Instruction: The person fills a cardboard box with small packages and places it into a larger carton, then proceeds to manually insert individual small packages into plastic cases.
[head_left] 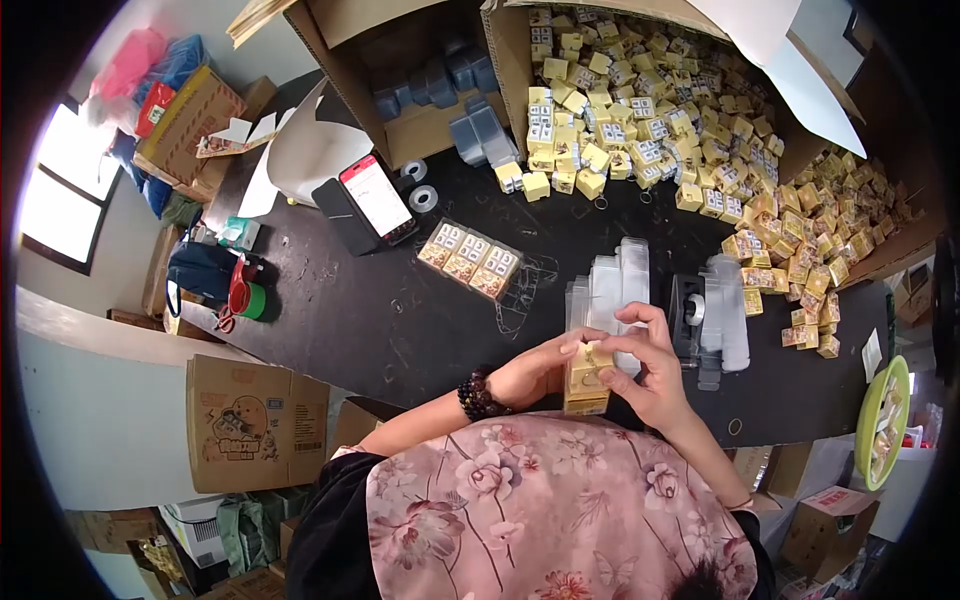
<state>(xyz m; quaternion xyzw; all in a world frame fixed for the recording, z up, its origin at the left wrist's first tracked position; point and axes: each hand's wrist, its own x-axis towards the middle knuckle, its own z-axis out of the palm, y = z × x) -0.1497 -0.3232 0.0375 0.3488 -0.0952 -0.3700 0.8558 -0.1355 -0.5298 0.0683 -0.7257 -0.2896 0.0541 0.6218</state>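
Note:
Near the table's front edge, my left hand (530, 371) and my right hand (651, 378) hold a short row of small yellow boxes (588, 376) between them. The fingers of both hands are bent round its far end. Clear plastic cases (618, 275) lie just beyond my hands, and more clear cases (725, 315) lie to the right beside a tape roll (694, 309). Farther left on the black table, a clear pack of yellow boxes (469, 259) lies flat.
A large heap of small yellow boxes (640, 110) spills from an open carton at the back right. A phone (377, 200), tape rolls (423, 199), a red-and-green cup (247, 299) and a carton with clear cases (410, 130) stand left and behind. A green basin (866, 440) is far right.

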